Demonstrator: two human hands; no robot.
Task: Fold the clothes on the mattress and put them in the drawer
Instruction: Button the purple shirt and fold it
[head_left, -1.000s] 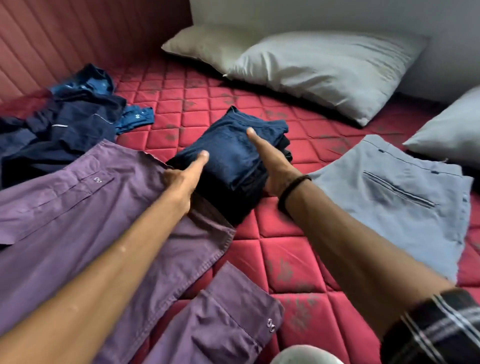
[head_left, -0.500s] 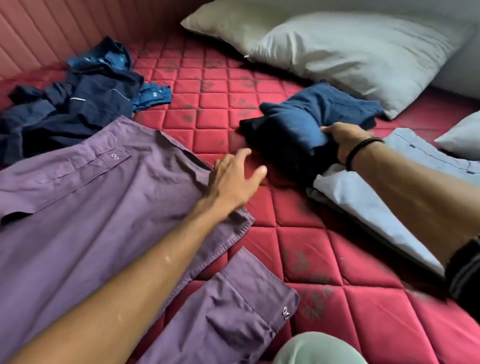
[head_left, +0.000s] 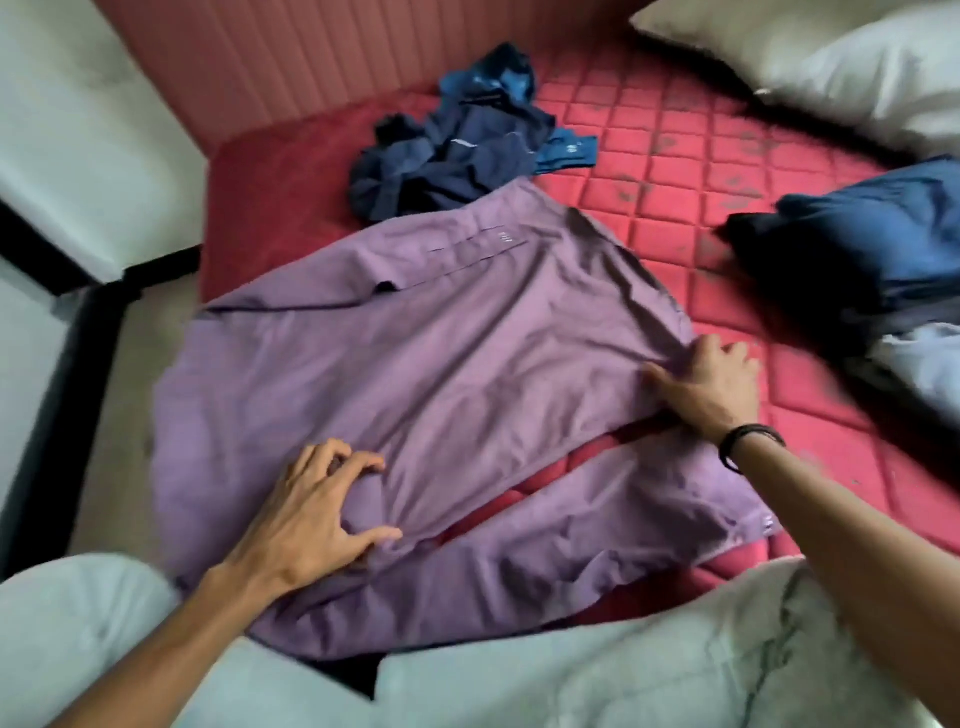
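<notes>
Fingers (head_left: 358, 462) of the left hand (head_left: 306, 514) are curled claw-like on the purple shirt (head_left: 441, 364) at about seven o'clock, fingertips and thumb bunching a small ridge of cloth between them. Toward three o'clock the right hand (head_left: 711, 384), a dark band (head_left: 748, 441) on its wrist, lies on the shirt's right edge, thumb spread on the fabric and fingers curled over the hem; whether it truly pinches the cloth I cannot tell. The shirt lies spread across the red quilted mattress (head_left: 649, 156), one sleeve (head_left: 597, 514) stretched out at five o'clock. Pale trouser knees (head_left: 623, 675) fill the near edge. At two o'clock a folded navy garment (head_left: 857, 249) rests on a light blue one (head_left: 919, 358). At twelve o'clock sits a crumpled dark blue pile (head_left: 467, 145), touching the shirt's far edge. White pillows (head_left: 831, 67) lie at one o'clock.
</notes>
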